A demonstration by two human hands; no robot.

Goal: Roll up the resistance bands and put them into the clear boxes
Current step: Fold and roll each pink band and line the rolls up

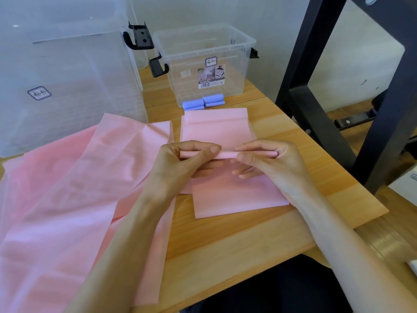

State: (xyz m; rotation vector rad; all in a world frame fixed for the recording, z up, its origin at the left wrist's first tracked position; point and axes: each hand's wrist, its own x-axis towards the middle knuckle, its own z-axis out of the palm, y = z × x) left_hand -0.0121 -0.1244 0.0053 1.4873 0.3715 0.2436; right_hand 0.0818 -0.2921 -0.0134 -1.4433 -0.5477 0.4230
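Rolling under way at the near-middle of the table: both hands pinch one thin pink roll, the first turns of a band whose flat length runs away from the person toward the boxes. Left hand holds the roll's left half, thumb on top, fingers curled under. Right hand grips the right half the same way. A further pink sheet lies flat beneath the wrists; whether it belongs to the same band I cannot tell.

Judgement: the roll is only begun. To do it well, keep thumbs level so both ends turn together, hold the sheet taut ahead, and watch the side edges stay flush, or it will cone out.

Left, loose pink bands overlap in a heap, unrolled.

Farther off, blue rolls lie on the table against the small box, not inside. The large box stands at far left. A black frame rises at right.
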